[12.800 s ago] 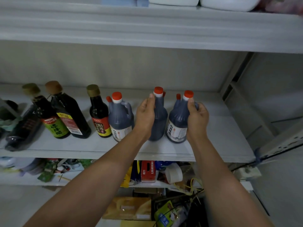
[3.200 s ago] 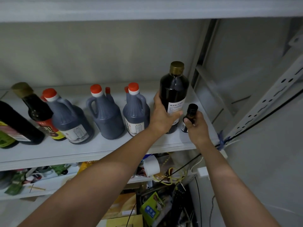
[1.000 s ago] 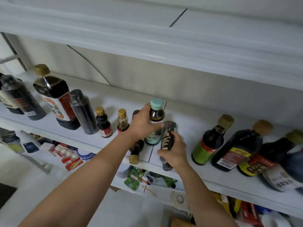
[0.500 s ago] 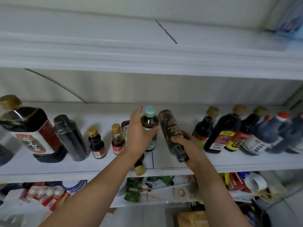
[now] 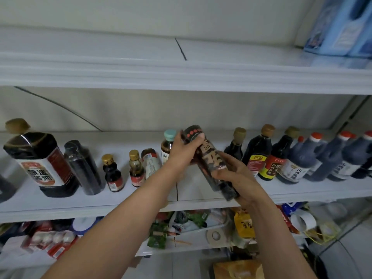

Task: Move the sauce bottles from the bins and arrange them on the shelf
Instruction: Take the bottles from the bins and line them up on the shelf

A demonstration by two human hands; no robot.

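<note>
The left hand (image 5: pixel 182 152) wraps its fingers round the upper, red-dotted end of a slim dark cylindrical bottle with a brown patterned label (image 5: pixel 209 158). The bottle's long axis is tilted, with the upper end up-left towards the back wall and the lower end down-right. It is held over the white shelf board (image 5: pixel 60 210), near the front edge. The right hand (image 5: pixel 237 176) clasps its lower part from the right, forearm rising from below.

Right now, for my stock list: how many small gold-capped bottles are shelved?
2: one small gold-capped bottle beside the clear dark bottle, the other nearer the left hand. More may be hidden.
</note>
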